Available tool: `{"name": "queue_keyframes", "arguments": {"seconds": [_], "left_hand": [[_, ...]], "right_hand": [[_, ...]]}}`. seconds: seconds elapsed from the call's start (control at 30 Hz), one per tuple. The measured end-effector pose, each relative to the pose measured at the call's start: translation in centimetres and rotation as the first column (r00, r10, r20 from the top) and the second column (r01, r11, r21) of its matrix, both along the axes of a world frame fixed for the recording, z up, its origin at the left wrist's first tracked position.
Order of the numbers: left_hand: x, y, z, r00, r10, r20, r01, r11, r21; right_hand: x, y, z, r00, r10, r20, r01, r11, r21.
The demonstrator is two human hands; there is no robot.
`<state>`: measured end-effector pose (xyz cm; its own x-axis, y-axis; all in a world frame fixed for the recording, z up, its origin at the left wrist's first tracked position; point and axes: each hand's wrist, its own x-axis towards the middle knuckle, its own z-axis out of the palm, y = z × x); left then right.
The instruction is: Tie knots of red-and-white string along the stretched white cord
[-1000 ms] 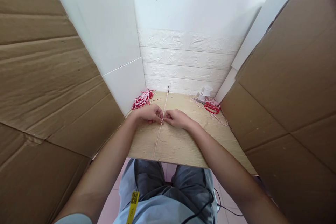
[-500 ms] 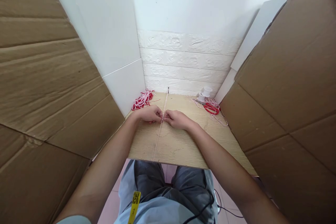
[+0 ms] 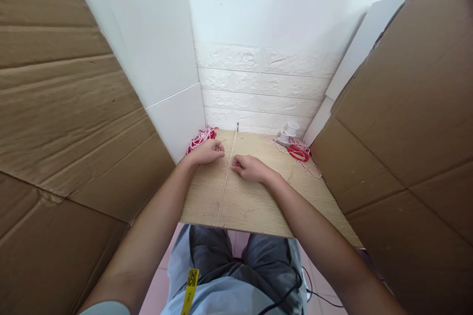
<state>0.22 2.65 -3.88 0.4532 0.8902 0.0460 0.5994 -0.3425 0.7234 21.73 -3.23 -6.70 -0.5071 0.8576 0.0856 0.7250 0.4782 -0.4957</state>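
Observation:
A thin pale string (image 3: 224,191) runs from a small dark hook (image 3: 237,124) at the wall down across the wooden board (image 3: 251,206) to its front edge. Left of the string, my left hand (image 3: 211,151) is pinched closed, with a fine strand hanging near its fingertips. My right hand (image 3: 246,167) is pinched closed right beside the string, at a spot where thin thread meets it. A tangled heap of red and pink-white cord (image 3: 202,139) lies just behind my left hand.
Red-handled scissors (image 3: 297,153) lie on more pink-white cord (image 3: 312,170) at the back right, by white spools (image 3: 291,129). Cardboard walls (image 3: 74,123) flank the board on both sides. A white brick-patterned wall (image 3: 258,88) stands behind.
My left hand has moved away from the string, back and to the left, with a fine strand by its fingers. My right hand has stayed almost where it was.

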Motion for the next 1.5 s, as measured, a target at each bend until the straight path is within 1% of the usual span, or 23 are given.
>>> {"name": "queue_keyframes", "arguments": {"seconds": [0.13, 0.27, 0.33, 0.4, 0.5, 0.6, 0.7, 0.8, 0.9, 1.0, 1.1, 1.17, 1.2, 1.27, 1.37, 1.43, 1.5], "left_hand": [[0.0, 0.6, -0.6, 0.992, 0.095, 0.083, -0.100, 0.994, 0.051], [0.4, 0.4, -0.4, 0.971, 0.182, 0.153, -0.191, 0.981, 0.043], [0.8, 0.0, 0.0, 0.958, 0.219, 0.186, -0.216, 0.976, -0.035], [1.1, -0.3, 0.4, 0.928, 0.245, 0.279, -0.211, 0.966, -0.147], [1.2, -0.4, 0.9, 0.855, 0.254, 0.452, -0.113, 0.942, -0.315], [1.0, -0.3, 1.2, 0.778, 0.273, 0.566, 0.003, 0.899, -0.438], [0.6, -0.2, 1.6, 0.719, 0.303, 0.625, 0.071, 0.863, -0.500], [0.4, -0.2, 1.7, 0.696, 0.306, 0.650, 0.128, 0.837, -0.532], [0.5, -0.2, 1.6, 0.693, 0.280, 0.665, 0.173, 0.831, -0.529], [0.5, -0.2, 1.6, 0.693, 0.274, 0.667, 0.162, 0.843, -0.514], [0.6, -0.2, 1.6, 0.685, 0.291, 0.667, 0.138, 0.848, -0.512], [0.7, -0.3, 1.6, 0.693, 0.295, 0.658, 0.125, 0.850, -0.512], [0.8, -0.3, 1.6, 0.699, 0.294, 0.652, 0.116, 0.853, -0.509], [0.9, -0.5, 1.5, 0.715, 0.283, 0.639, 0.098, 0.865, -0.493], [1.1, -0.6, 1.2, 0.747, 0.254, 0.614, 0.077, 0.885, -0.460], [1.1, -0.5, 1.0, 0.784, 0.229, 0.577, 0.070, 0.891, -0.449], [1.0, -0.4, 0.9, 0.829, 0.204, 0.521, 0.055, 0.897, -0.438]], "right_hand": [[0.1, 0.1, -0.1, 1.000, 0.003, -0.019, -0.003, 1.000, -0.008], [0.1, 0.1, -0.2, 1.000, 0.000, -0.030, 0.000, 1.000, -0.007], [0.0, 0.0, -0.1, 1.000, 0.000, -0.029, 0.000, 1.000, -0.002], [0.0, -0.1, 0.0, 0.999, 0.008, -0.039, -0.008, 1.000, 0.004], [0.0, -0.1, 0.1, 0.998, 0.004, -0.070, -0.003, 1.000, 0.009], [0.1, 0.0, -0.1, 0.997, -0.040, -0.071, 0.040, 0.999, -0.005], [0.3, 0.2, -0.2, 0.997, -0.055, -0.052, 0.054, 0.998, -0.030], [0.4, 0.3, -0.2, 0.998, -0.041, -0.038, 0.040, 0.999, -0.032], [0.4, 0.4, -0.1, 0.998, -0.022, -0.067, 0.020, 0.999, -0.029], [0.4, 0.5, 0.1, 0.990, 0.014, -0.142, -0.020, 0.999, -0.039], [0.2, 0.5, 0.4, 0.968, 0.046, -0.247, -0.041, 0.999, 0.028], [0.0, 0.4, 0.7, 0.942, 0.061, -0.329, -0.036, 0.996, 0.081], [-0.1, 0.4, 0.8, 0.924, 0.067, -0.377, -0.037, 0.996, 0.085], [-0.2, 0.2, 1.1, 0.869, 0.069, -0.490, -0.056, 0.998, 0.041], [-0.3, 0.0, 1.3, 0.778, 0.038, -0.627, -0.121, 0.988, -0.090], [-0.3, 0.1, 1.4, 0.761, 0.009, -0.648, -0.155, 0.973, -0.170], [-0.3, 0.1, 1.3, 0.780, -0.022, -0.625, -0.149, 0.964, -0.220]]}}
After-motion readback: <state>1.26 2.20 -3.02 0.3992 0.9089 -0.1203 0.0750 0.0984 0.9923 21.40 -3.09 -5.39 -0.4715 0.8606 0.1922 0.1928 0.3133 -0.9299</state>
